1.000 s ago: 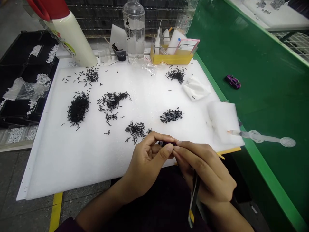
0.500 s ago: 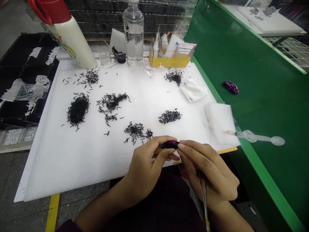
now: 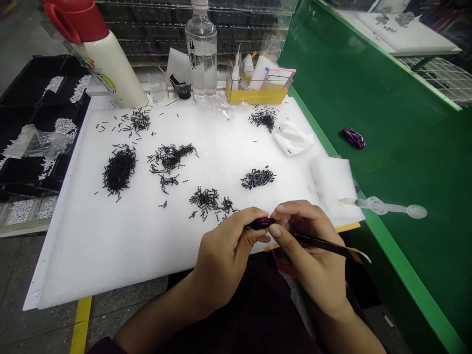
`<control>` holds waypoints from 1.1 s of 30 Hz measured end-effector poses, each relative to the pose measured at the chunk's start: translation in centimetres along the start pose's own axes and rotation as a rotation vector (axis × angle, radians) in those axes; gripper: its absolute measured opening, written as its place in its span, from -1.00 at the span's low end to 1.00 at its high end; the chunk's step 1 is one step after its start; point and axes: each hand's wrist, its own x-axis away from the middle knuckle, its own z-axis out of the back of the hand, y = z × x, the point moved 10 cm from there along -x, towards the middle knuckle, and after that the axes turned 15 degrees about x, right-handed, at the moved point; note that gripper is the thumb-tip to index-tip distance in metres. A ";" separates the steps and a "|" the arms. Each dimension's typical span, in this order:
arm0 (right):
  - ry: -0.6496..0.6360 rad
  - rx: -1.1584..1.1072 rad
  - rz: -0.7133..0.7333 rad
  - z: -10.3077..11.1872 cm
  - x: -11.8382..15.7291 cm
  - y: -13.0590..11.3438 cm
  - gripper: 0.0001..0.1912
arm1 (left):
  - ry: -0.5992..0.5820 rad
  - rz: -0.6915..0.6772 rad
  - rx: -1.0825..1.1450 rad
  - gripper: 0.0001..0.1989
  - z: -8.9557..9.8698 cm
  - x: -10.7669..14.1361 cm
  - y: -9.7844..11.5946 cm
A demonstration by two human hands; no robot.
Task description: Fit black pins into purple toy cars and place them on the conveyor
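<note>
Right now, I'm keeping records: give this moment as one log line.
left hand: holding purple car; right hand: holding tweezers beside car; second car: on green surface

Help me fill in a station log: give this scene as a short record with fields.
Left hand: pinches a small purple car
Right hand: holds a dark slender tool; fingertips at the car's end, contact unclear
White mat: several piles of small black parts
Back of mat: red-topped flask, clear bottle, yellow-based box
Green surface: second purple car
</note>
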 end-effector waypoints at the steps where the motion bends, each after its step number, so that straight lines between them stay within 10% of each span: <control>1: -0.020 -0.038 -0.012 -0.3 -0.2 0.0 -0.82 | -0.009 -0.014 -0.002 -0.84 0.0 0.0 0.1; 12: -0.035 0.209 0.326 1.2 0.9 -3.4 -0.63 | -0.177 0.577 0.388 -0.67 -0.8 1.5 -2.1; 19: 0.056 0.377 0.473 1.1 1.9 -5.1 -0.46 | -0.168 0.558 0.357 -0.66 -0.6 1.5 -1.8; 33: 0.003 0.026 0.206 0.7 1.7 -2.0 -0.55 | -0.125 0.529 0.322 -0.69 -0.4 1.6 -1.4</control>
